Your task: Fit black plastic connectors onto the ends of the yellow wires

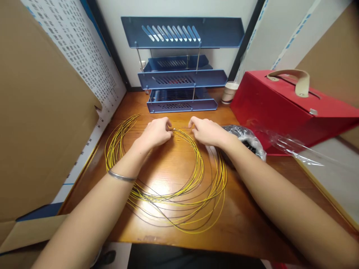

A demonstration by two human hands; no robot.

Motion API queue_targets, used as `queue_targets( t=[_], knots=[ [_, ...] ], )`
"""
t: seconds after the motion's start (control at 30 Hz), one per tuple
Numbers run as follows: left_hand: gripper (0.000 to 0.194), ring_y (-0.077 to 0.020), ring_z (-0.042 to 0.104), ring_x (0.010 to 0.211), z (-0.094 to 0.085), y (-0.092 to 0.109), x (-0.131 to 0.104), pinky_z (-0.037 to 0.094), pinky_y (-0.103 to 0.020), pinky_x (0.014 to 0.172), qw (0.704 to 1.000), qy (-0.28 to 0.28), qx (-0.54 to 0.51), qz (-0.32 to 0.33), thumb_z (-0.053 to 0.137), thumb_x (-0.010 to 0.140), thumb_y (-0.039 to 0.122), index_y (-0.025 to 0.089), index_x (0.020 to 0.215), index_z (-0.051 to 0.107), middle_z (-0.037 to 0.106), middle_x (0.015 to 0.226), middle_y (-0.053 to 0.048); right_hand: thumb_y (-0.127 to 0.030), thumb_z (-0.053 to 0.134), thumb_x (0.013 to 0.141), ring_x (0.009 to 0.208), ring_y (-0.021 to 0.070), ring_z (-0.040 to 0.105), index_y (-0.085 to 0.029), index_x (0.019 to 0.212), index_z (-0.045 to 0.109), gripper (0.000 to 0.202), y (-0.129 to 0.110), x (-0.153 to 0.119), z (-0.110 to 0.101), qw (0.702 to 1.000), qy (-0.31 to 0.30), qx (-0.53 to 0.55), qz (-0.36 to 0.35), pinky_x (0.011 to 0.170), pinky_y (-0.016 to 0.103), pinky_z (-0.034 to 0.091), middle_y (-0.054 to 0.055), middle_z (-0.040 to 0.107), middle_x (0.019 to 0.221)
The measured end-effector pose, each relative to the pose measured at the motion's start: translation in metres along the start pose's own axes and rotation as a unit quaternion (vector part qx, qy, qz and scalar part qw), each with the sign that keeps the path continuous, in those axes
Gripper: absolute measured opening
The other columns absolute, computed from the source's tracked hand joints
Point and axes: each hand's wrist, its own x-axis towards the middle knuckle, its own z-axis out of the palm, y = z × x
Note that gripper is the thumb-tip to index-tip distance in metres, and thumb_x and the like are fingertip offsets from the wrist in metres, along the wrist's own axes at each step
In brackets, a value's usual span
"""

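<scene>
A loose coil of thin yellow and dark wire lies in overlapping loops on the wooden table. My left hand is at the coil's upper edge, its thumb and forefinger curled around the bundled strands. To the right, my right hand hovers just off the bundle with bent fingers; anything in their tips is too small to make out. Some outer loops run beneath my right wrist, and others pass behind my left forearm. Beside my right wrist sits a black item in clear plastic wrap, partly hidden by the arm.
A blue tiered file rack stands at the back, with a paper cup at its right. A red box with a beige handle fills the right rear. Brown cardboard borders the left side. The wooden table ends near my body.
</scene>
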Motion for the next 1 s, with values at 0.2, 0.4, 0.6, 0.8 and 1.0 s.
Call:
queue_targets(
  t=[0.2, 0.4, 0.6, 0.8, 1.0],
  knots=[
    [0.027, -0.0264, 0.066, 0.108, 0.019, -0.015, -0.001, 0.050, -0.038, 0.098, 0.999, 0.036, -0.012, -0.019, 0.054, 0.092, 0.026, 0.018, 0.109, 0.074, 0.072, 0.114, -0.010, -0.034, 0.060, 0.089, 0.099, 0.0297, 0.070, -0.024, 0.104, 0.072, 0.021, 0.003, 0.006, 0.011, 1.000, -0.018, 0.009, -0.005, 0.084, 0.039, 0.050, 0.010, 0.076, 0.108],
    [0.022, -0.0256, 0.065, 0.102, 0.025, -0.022, 0.002, 0.049, -0.037, 0.093, 0.999, 0.035, -0.029, 0.005, 0.060, 0.089, 0.030, 0.019, 0.103, 0.074, 0.070, 0.109, -0.009, -0.036, 0.065, 0.086, 0.093, 0.0264, 0.070, -0.023, 0.089, 0.075, 0.017, 0.005, 0.011, 0.017, 0.999, -0.022, 0.028, 0.020, 0.082, 0.035, 0.051, 0.010, 0.077, 0.099],
    [0.019, -0.0246, 0.065, 0.099, 0.025, -0.021, 0.000, 0.049, -0.035, 0.089, 0.999, 0.035, -0.034, 0.003, 0.058, 0.090, 0.027, 0.018, 0.096, 0.073, 0.071, 0.104, -0.009, -0.030, 0.064, 0.086, 0.093, 0.0269, 0.071, -0.023, 0.085, 0.076, 0.014, 0.003, 0.010, 0.020, 0.998, -0.017, 0.042, 0.043, 0.082, 0.036, 0.051, 0.010, 0.077, 0.098],
    [0.022, -0.0262, 0.066, 0.101, 0.024, -0.019, -0.006, 0.049, -0.037, 0.091, 0.998, 0.037, -0.042, 0.010, 0.056, 0.092, 0.029, 0.018, 0.099, 0.073, 0.074, 0.106, -0.010, -0.031, 0.065, 0.085, 0.090, 0.0259, 0.072, -0.022, 0.079, 0.075, 0.014, 0.006, 0.010, 0.018, 0.998, -0.009, 0.055, 0.036, 0.082, 0.035, 0.050, 0.010, 0.077, 0.091],
    [0.021, -0.0265, 0.067, 0.102, 0.025, -0.020, -0.007, 0.049, -0.038, 0.093, 0.998, 0.037, -0.052, 0.008, 0.056, 0.091, 0.029, 0.019, 0.098, 0.073, 0.075, 0.108, -0.009, -0.031, 0.066, 0.084, 0.082, 0.0236, 0.070, -0.022, 0.078, 0.075, 0.014, 0.008, 0.009, 0.010, 0.997, 0.003, 0.068, 0.037, 0.075, 0.032, 0.049, 0.010, 0.077, 0.089]
  ],
)
